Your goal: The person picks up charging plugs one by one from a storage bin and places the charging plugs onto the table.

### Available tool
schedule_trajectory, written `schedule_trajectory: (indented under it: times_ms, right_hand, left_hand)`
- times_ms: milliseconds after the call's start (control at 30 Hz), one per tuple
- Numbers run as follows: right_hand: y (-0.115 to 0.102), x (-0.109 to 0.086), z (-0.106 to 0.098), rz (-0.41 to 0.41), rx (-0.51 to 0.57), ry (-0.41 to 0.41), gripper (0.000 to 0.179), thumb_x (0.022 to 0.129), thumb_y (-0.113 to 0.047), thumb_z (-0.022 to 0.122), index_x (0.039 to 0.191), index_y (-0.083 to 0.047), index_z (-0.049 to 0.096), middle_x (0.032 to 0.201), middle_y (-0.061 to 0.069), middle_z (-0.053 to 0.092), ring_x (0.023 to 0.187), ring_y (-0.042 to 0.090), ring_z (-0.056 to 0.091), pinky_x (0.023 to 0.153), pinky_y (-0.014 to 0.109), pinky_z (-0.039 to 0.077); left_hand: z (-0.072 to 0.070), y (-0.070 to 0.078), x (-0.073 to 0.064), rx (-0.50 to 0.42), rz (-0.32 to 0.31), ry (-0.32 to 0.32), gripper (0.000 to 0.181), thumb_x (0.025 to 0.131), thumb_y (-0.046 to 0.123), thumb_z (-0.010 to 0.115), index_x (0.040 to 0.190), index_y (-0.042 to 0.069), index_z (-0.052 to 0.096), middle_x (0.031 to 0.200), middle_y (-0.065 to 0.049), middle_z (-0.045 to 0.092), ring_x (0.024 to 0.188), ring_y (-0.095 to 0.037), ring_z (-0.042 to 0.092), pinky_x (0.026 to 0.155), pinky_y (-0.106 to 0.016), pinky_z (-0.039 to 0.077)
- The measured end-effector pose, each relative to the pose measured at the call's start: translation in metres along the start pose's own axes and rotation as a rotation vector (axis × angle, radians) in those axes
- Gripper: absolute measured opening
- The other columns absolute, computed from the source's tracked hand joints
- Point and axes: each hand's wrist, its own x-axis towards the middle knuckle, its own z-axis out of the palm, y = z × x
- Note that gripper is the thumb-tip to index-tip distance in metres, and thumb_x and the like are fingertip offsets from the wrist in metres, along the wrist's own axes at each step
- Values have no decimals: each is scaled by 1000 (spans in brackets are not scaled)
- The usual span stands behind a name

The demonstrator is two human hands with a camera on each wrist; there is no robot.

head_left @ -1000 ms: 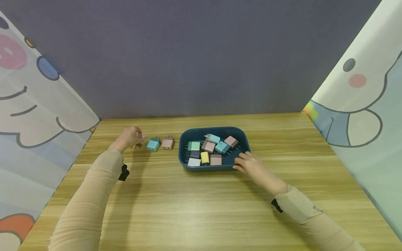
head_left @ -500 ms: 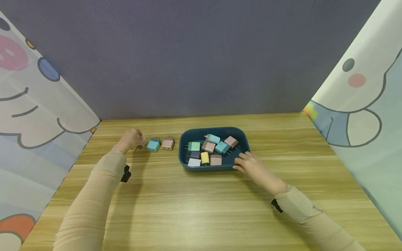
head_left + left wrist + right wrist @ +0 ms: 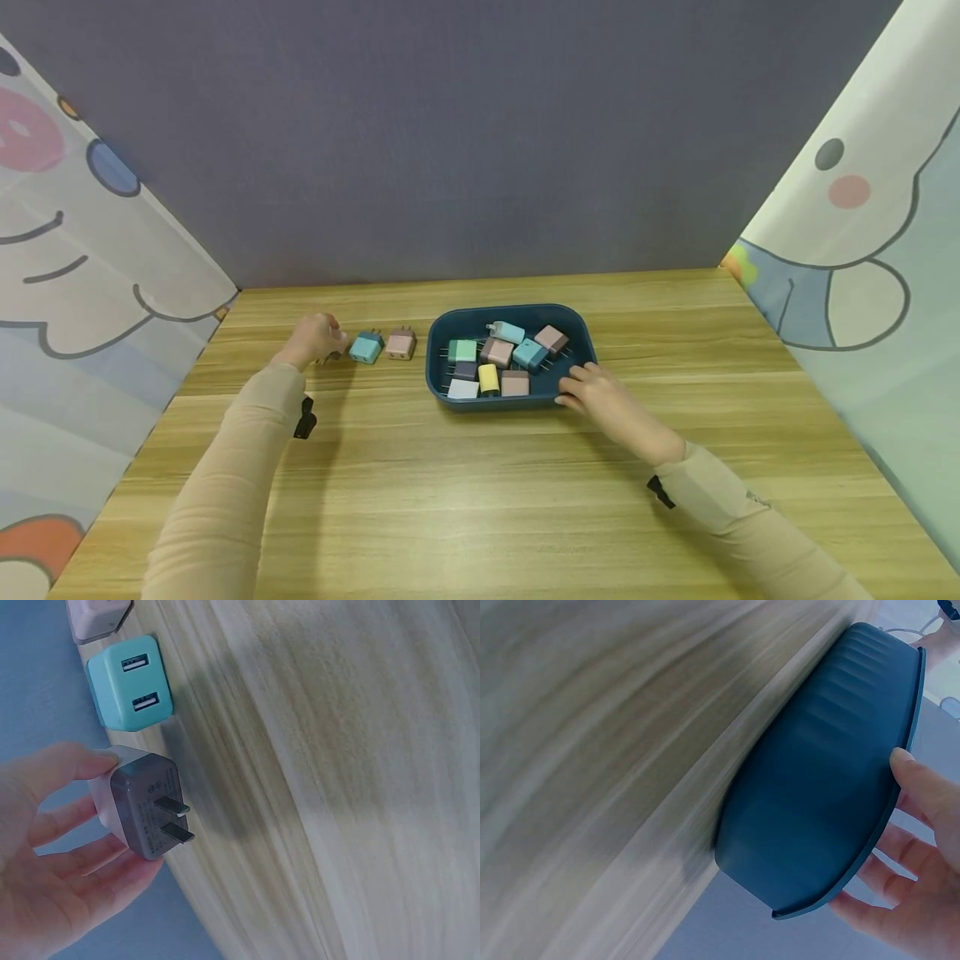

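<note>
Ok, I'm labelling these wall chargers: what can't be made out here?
Left wrist: fine print on the held wall charger, too small; its far end, turned away.
Left wrist: the pink wall charger, cut off by the top edge.
Head: much of the held wall charger, behind the left hand.
Right wrist: the inside of the dark blue tray, hidden by its wall.

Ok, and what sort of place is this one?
Probably a recording booth set up for tabletop work: a flat grey-purple backdrop rises behind a light wood-grain tabletop, and pale sheets printed with large cartoon figures flank both sides.
</note>
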Motion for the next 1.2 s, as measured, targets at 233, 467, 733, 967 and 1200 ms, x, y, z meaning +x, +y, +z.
schedule_trajectory:
  times_ms: [233,467,733,967,1200]
  right_hand:
    - [0,0,0,0,-8,11,11,76,-17,68,74,-12,59,70,-2,47,62,12,35,56,25,36]
    - [0,0,1,3,-5,18,11,76,-17,69,74,-12,59,70,-2,48,62,12,36,57,26,37]
    - [1,0,1,8,0,0,10,76,-17,68,75,-12,59,70,-3,47,63,12,36,58,26,37]
    - [0,-1,1,10,-3,-8,11,76,-17,68,75,-12,59,70,-3,47,63,12,36,58,26,36]
    - [1,0,1,6,-3,-1,12,77,-18,68,75,-12,58,70,-3,46,63,12,35,58,26,36]
  left_hand:
    - [3,-3,1,10,-11,9,43,84,16,48,111,-18,48,111,-34,49,102,-47,46,87,-52,38]
    - [7,-6,3,20,-14,12,41,84,15,49,108,-18,50,107,-34,51,98,-46,48,84,-51,40]
    - [8,-7,3,2,-44,-41,45,88,18,48,114,-19,46,112,-34,49,101,-45,48,84,-51,41]
    - [9,-8,4,-4,-54,-60,44,88,17,48,116,-18,44,115,-35,46,104,-47,44,87,-52,38]
    - [11,-6,5,-18,-50,-80,43,89,15,46,117,-18,44,118,-35,43,106,-46,43,89,-53,37]
